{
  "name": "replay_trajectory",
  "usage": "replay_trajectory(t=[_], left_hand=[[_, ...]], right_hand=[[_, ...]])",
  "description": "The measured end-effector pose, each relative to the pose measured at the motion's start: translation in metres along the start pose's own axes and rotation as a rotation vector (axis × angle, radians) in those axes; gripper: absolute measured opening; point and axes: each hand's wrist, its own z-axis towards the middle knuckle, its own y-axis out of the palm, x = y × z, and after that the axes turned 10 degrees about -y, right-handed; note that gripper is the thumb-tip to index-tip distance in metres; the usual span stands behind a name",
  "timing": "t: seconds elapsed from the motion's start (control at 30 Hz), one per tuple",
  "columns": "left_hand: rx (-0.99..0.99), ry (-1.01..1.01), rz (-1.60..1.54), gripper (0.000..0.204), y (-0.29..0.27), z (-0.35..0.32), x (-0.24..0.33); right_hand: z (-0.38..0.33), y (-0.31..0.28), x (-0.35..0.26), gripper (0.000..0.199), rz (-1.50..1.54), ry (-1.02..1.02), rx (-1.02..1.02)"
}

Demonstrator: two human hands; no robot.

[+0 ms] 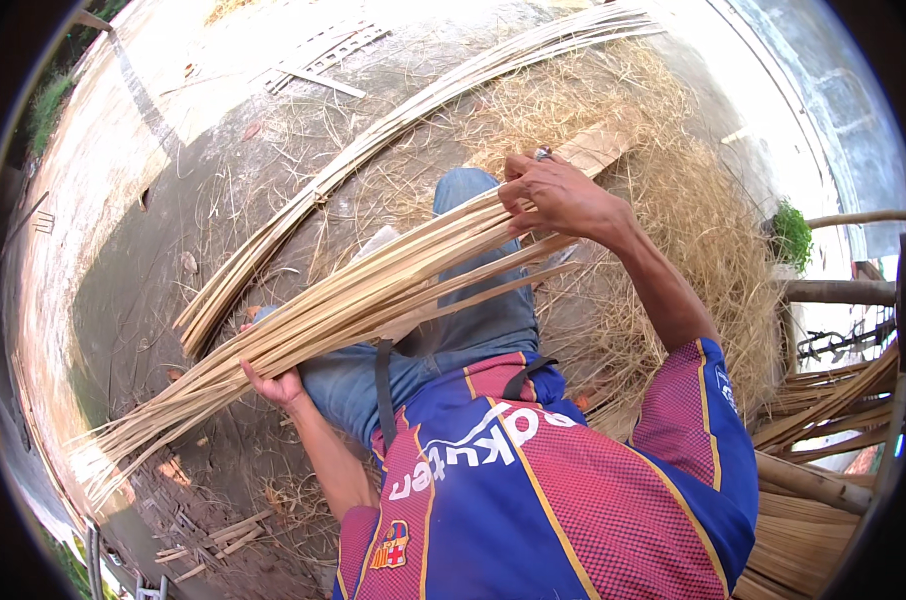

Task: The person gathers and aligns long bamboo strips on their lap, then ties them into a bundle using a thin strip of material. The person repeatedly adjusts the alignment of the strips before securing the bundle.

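A long bundle of pale split bamboo strips [373, 293] lies slantwise across my lap, over my jeans. My left hand [276, 385] cradles the bundle from below near its lower-left part, and most of its fingers are hidden under the strips. At the upper-right end my right hand [565, 197] grips the strips from above, fingers curled over them, with a ring on one finger. Below the right hand a few strips stand apart from the rest. The far-left tips fan out loosely.
A second long bundle of strips [348, 165] curves along the ground beyond my knees. Tangled shavings [703, 215] heap up at the right, around a flat wooden board [598, 148]. Short offcuts [218, 540] lie at lower left. Stacked strips [823, 415] and poles [838, 292] stand at far right.
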Motion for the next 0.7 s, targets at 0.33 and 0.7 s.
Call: replay_trajectory(t=[0.33,0.7], left_hand=[[0.017,0.032,-0.052,0.062,-0.006,0.004,0.005],[0.03,0.02,-0.027,0.062,-0.004,0.003,0.007]], right_hand=[[-0.06,-0.009,0.115,0.068,0.552,0.255,0.812],[-0.01,0.06,0.098,0.102,0.992,0.169,0.702]])
